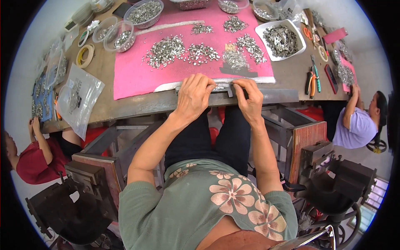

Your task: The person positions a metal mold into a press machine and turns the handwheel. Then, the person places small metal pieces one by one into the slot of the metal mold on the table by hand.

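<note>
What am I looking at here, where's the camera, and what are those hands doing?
No machine: a person at work, filmed by a fisheye camera on their head looking down, so edges bend. Their left hand and right hand rest at the near edge of a worktable, pinching a narrow metal strip. A pink mat carries heaps of small silvery metal pieces. Around it lie clear bowls, a white tray, tape rolls and pliers. Two other people sit at the sides.

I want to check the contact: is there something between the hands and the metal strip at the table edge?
Nothing visible: the left hand and right hand rest directly on the metal strip at the edge of the pink mat.
</note>
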`<action>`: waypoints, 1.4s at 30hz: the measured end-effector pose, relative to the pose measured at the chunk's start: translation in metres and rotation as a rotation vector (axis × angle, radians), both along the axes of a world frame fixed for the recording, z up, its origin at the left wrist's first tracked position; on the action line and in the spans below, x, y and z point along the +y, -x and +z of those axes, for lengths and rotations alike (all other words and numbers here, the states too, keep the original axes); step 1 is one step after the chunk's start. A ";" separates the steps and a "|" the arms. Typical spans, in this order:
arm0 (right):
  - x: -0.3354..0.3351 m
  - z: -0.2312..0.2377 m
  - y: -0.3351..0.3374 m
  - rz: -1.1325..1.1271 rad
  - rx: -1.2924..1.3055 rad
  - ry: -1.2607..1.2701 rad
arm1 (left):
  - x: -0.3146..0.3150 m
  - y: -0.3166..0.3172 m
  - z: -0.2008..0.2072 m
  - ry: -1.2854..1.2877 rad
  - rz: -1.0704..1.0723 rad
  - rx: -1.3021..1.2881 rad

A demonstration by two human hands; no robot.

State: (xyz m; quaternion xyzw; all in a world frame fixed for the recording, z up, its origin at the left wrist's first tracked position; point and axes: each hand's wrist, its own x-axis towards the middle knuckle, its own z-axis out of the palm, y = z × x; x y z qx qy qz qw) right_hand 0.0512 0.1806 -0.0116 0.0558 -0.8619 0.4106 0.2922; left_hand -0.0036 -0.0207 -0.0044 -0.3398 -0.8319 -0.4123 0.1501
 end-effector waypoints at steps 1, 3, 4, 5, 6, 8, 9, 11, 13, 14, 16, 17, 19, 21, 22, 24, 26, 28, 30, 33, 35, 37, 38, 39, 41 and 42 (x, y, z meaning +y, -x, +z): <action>0.004 -0.001 0.000 -0.027 -0.016 0.001 | 0.000 -0.001 0.000 0.015 0.005 0.010; 0.011 0.000 0.004 -0.043 -0.010 -0.017 | 0.000 0.000 0.000 0.028 0.007 0.021; 0.014 0.000 0.007 -0.056 -0.006 -0.033 | -0.001 0.000 -0.001 0.020 0.002 0.027; 0.018 0.000 0.012 -0.044 0.007 -0.084 | -0.001 0.000 -0.002 0.013 -0.002 0.033; 0.020 0.000 0.016 -0.044 0.007 -0.085 | -0.001 0.000 -0.001 0.013 -0.002 0.033; 0.022 0.000 0.025 -0.022 -0.001 -0.201 | -0.002 0.001 0.000 -0.032 -0.008 -0.045; 0.023 -0.002 0.031 -0.021 -0.001 -0.200 | -0.002 0.002 -0.001 -0.031 -0.007 -0.046; 0.026 -0.004 0.041 0.010 0.021 -0.306 | -0.002 0.004 -0.002 -0.041 -0.017 -0.059; 0.027 -0.002 0.045 0.011 0.009 -0.344 | -0.002 0.003 0.000 -0.028 -0.022 -0.045; 0.027 -0.001 0.046 0.011 -0.004 -0.383 | -0.002 0.003 0.000 -0.016 -0.026 -0.031; 0.025 0.001 0.049 0.010 0.000 -0.407 | -0.003 0.003 0.000 -0.006 -0.021 -0.026; 0.023 0.002 0.050 0.006 0.003 -0.433 | -0.003 0.002 -0.001 0.002 -0.019 -0.021; 0.022 0.001 0.051 -0.002 0.019 -0.449 | -0.002 0.002 -0.001 0.000 -0.019 -0.016; 0.020 0.000 0.050 -0.012 0.035 -0.466 | -0.001 0.002 -0.001 -0.003 -0.020 -0.010; 0.018 0.000 0.048 -0.008 0.036 -0.412 | -0.001 0.001 0.001 0.015 -0.020 -0.015; 0.013 0.001 0.041 -0.004 0.038 -0.358 | -0.001 0.001 0.000 0.034 -0.019 -0.021; 0.003 0.005 0.032 0.051 -0.007 -0.152 | 0.000 0.002 -0.004 0.009 -0.013 0.074; -0.006 0.002 0.023 0.093 -0.058 -0.069 | 0.001 0.001 -0.006 0.006 -0.017 0.149; -0.017 0.004 0.017 0.183 -0.066 0.028 | 0.001 0.000 -0.006 0.002 -0.020 0.223; -0.023 0.004 0.015 0.206 -0.044 0.003 | 0.003 -0.003 -0.004 -0.008 -0.015 0.193; -0.024 0.003 0.014 0.207 -0.033 -0.016 | 0.004 -0.008 -0.001 0.065 0.068 0.093; -0.024 0.001 0.014 0.188 -0.038 -0.035 | 0.004 -0.012 -0.001 0.052 0.073 0.074; -0.025 0.002 0.013 0.191 -0.038 -0.035 | 0.004 -0.013 -0.001 0.039 0.076 0.055; -0.025 0.002 0.012 0.196 -0.030 -0.039 | 0.002 -0.015 -0.002 0.039 0.078 0.055; -0.026 0.002 0.011 0.202 -0.024 -0.044 | -0.002 -0.018 -0.005 0.008 0.080 0.061; -0.026 0.002 0.010 0.199 -0.031 -0.060 | -0.001 -0.019 -0.007 0.007 0.081 0.059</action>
